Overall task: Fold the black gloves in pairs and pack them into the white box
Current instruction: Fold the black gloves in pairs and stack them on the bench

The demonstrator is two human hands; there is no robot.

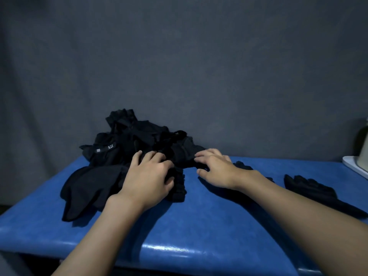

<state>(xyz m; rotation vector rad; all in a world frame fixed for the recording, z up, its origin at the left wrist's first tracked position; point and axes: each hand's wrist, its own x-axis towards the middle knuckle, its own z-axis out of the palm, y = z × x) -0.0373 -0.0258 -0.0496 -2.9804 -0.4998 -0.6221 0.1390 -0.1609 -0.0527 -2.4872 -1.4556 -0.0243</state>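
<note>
Gloves (139, 136) lie heaped, left hand (148, 176) gripping, right hand (216, 167) touching.

Two grips (148, 176) (216, 168), one glove pile (129, 140)

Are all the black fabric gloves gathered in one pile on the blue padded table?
No, one black fabric glove lies apart, right of the right hand.

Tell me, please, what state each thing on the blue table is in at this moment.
glove pile: heaped and unfolded.
ribbed glove: lying at the pile's front, partly under curled fingers.
left hand: grips the ribbed glove.
right hand: fingers fairly straight, resting on the pile's front edge.
lone glove: flat, unfolded, apart from the pile.
white object: only a corner shows, so its state is unclear.
</note>
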